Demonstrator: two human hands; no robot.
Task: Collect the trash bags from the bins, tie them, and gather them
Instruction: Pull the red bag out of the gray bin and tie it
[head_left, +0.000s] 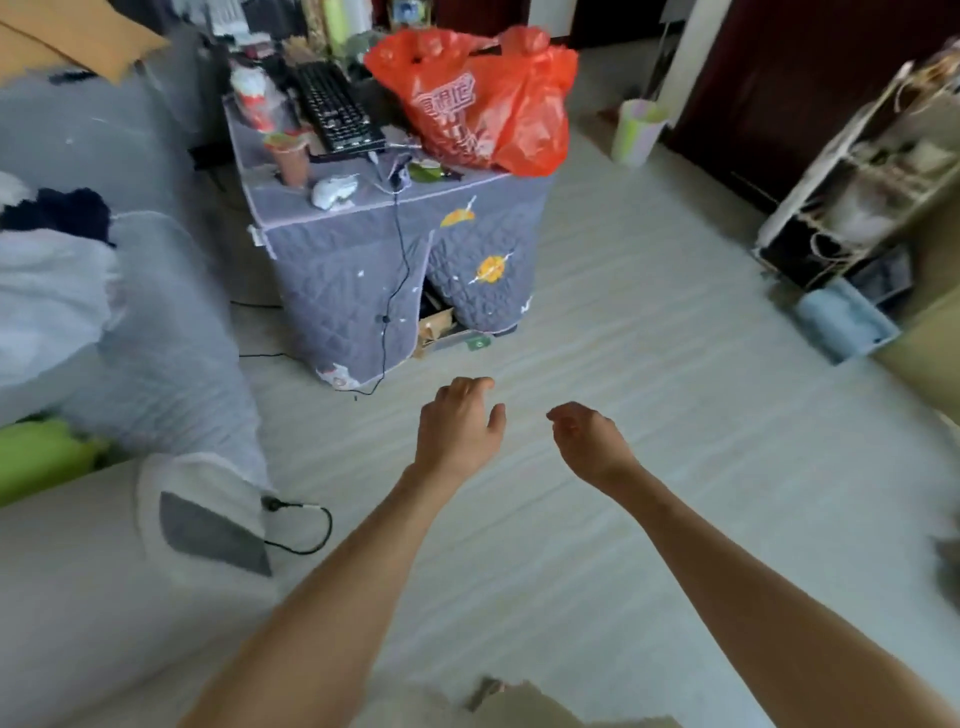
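Note:
A full red plastic bag (483, 98) with white print stands on the right end of a low table draped in a grey quilted cover (363, 270); its top looks bunched. A small pale green bin (638, 131) stands on the floor beyond the table, to the right. Both my arms reach forward over the bare floor. My left hand (460, 423) hovers palm down with fingers loosely curled and holds nothing. My right hand (589, 436) hangs beside it, fingers loosely curled, also holding nothing. Both hands are well short of the table and the bag.
A black keyboard (337, 106), cups and clutter crowd the table. A black cable (395, 291) hangs down its front. Bedding in grey and white (104, 322) fills the left side. A shelf unit (862, 197) and a blue cloth (841, 322) stand at the right.

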